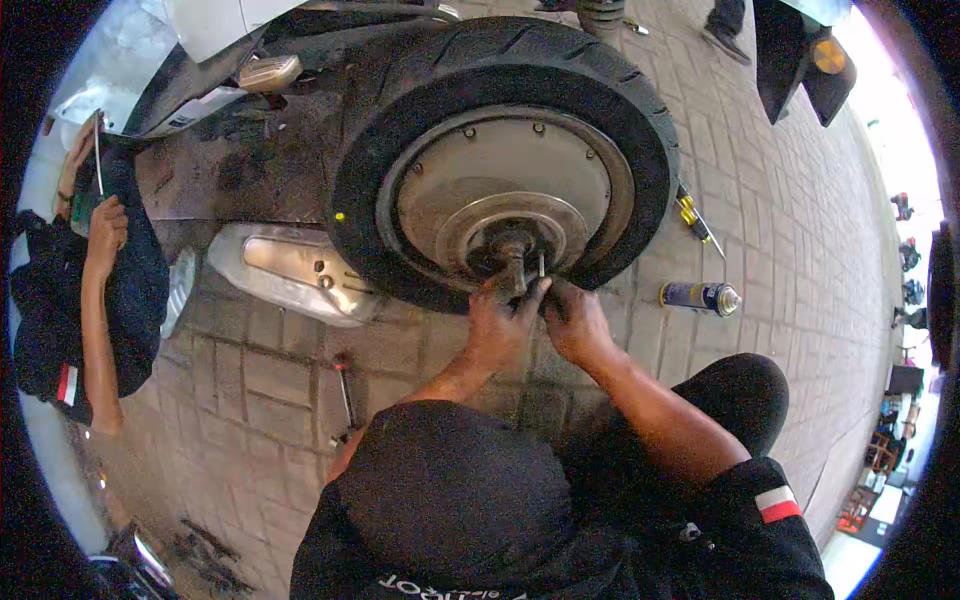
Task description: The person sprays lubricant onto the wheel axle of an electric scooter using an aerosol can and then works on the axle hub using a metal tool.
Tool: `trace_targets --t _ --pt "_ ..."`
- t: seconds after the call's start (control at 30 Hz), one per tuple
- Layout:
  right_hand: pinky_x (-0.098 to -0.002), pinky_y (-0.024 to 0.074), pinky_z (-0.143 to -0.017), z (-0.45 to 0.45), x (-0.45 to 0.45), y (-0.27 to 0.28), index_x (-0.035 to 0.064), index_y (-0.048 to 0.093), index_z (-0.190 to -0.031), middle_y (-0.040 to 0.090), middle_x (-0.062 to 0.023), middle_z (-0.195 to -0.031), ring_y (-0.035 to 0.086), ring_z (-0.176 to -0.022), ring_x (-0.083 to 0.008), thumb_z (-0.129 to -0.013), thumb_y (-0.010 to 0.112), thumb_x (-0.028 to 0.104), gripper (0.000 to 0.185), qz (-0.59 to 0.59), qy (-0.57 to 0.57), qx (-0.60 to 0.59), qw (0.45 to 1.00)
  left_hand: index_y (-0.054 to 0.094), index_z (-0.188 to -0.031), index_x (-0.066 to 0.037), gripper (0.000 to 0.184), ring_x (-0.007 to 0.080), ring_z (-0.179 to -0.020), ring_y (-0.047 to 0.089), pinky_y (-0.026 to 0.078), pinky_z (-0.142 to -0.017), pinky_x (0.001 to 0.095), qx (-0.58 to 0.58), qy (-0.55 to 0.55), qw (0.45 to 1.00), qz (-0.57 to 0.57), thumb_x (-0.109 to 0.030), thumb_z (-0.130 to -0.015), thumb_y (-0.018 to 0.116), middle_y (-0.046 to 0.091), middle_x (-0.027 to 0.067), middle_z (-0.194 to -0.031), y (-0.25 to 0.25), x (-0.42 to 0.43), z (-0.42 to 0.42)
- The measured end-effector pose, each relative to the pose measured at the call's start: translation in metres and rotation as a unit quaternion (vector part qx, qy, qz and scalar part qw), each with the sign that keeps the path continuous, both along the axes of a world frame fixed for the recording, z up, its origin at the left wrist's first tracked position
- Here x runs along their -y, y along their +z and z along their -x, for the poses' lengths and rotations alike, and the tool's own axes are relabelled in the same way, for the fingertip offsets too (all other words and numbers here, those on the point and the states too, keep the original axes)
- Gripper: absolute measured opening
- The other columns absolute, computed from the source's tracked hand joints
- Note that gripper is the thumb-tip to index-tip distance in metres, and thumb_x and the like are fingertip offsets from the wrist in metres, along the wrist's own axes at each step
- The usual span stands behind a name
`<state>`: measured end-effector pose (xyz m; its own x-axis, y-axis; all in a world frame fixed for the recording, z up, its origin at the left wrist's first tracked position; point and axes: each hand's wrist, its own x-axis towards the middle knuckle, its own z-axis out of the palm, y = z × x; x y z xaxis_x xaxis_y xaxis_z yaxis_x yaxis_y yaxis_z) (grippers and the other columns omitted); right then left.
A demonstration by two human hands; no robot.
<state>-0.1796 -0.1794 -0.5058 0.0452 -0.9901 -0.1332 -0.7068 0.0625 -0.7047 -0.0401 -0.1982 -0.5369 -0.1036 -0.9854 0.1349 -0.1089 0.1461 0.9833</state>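
Observation:
A scooter wheel with a broad grey metal hub and black tyre fills the upper middle. From the hub's centre an axle sticks out toward me. My left hand is closed at the axle's end, its thumb reaching right toward a thin, bright metal rod. Close beside it, my right hand has its fingers curled together just below that rod. Fingertips of both hands are dark and partly hidden, so what each one grips cannot be made out.
A silver metal swingarm cover lies left of the wheel, with a red-handled tool below it. Right of the tyre are a spray can and a yellow-black screwdriver. A co-worker's hand holds a long tool at far left.

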Motion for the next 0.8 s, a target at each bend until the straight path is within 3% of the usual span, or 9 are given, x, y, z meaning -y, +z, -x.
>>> trace_targets --t 0.2,0.27,0.43,0.57,0.67,0.8 --pt "-0.0475 0.0496 -0.073 -0.001 0.002 0.005 0.0009 0.062 -0.095 0.064 -0.0256 -0.09 0.06 -0.088 -0.0459 -0.082 0.057 0.009 0.016 -0.011 0.005 0.035 0.999 0.066 -0.092 0.0 0.016 0.0264 -0.077 0.066 0.05 -0.072 0.0352 -0.024 0.042 0.999 0.0 -0.012 -0.083 0.071 0.069 0.0155 -0.086 -0.008 -0.001 0.011" --pt "-0.048 0.0495 -0.074 -0.005 0.0 0.009 0.0014 0.062 -0.096 0.064 -0.0256 -0.09 0.06 -0.088 -0.0465 -0.082 0.057 0.009 0.017 -0.059 -0.044 0.062 0.995 0.066 -0.092 0.0 0.016 0.025 -0.075 0.065 0.05 -0.072 0.0347 -0.039 0.058 0.997 -0.011 -0.012 -0.083 0.071 0.069 0.0148 -0.084 -0.003 -0.003 0.013" --pt "-0.0493 0.0501 -0.072 -0.005 0.0 0.013 0.0026 0.063 -0.094 0.065 -0.0234 -0.086 0.061 -0.084 -0.0455 -0.082 0.057 0.01 0.016 -0.001 -0.016 0.016 1.0 0.066 -0.094 0.002 0.021 0.0134 -0.076 0.06 0.047 -0.074 0.0313 -0.103 0.078 0.986 -0.103 -0.016 -0.085 0.071 0.07 0.0081 -0.086 0.009 -0.007 0.019" --pt "-0.051 0.0513 -0.071 0.002 0.003 0.004 0.0054 0.065 -0.09 0.066 -0.0219 -0.083 0.063 -0.079 -0.042 -0.083 0.058 0.016 0.015 0.007 0.026 -0.093 0.995 0.066 -0.096 0.002 0.025 0.0131 -0.077 0.058 0.047 -0.075 0.0313 -0.113 0.1 0.975 -0.161 -0.02 -0.085 0.072 0.069 0.0075 -0.088 0.01 -0.011 0.02" --pt "-0.0502 0.0526 -0.067 0.001 -0.002 0.004 0.0087 0.066 -0.089 0.066 -0.0202 -0.079 0.065 -0.074 -0.0381 -0.083 0.059 0.021 0.016 0.015 0.038 -0.177 0.983 0.067 -0.096 0.002 0.03 0.0176 -0.079 0.06 0.047 -0.078 0.0319 -0.057 0.094 0.992 -0.064 -0.024 -0.084 0.074 0.069 0.009 -0.089 0.011 -0.008 0.016" --pt "-0.0518 0.0491 -0.067 0.006 -0.002 0.019 0.0086 0.064 -0.096 0.065 -0.0207 -0.087 0.062 -0.079 -0.041 -0.086 0.057 0.018 0.016 -0.011 0.061 -0.212 0.975 0.065 -0.103 0.002 0.041 0.0233 -0.091 0.061 0.045 -0.087 0.035 -0.091 0.091 0.982 -0.136 -0.031 -0.082 0.075 0.068 0.0122 -0.098 -0.001 0.002 0.016"
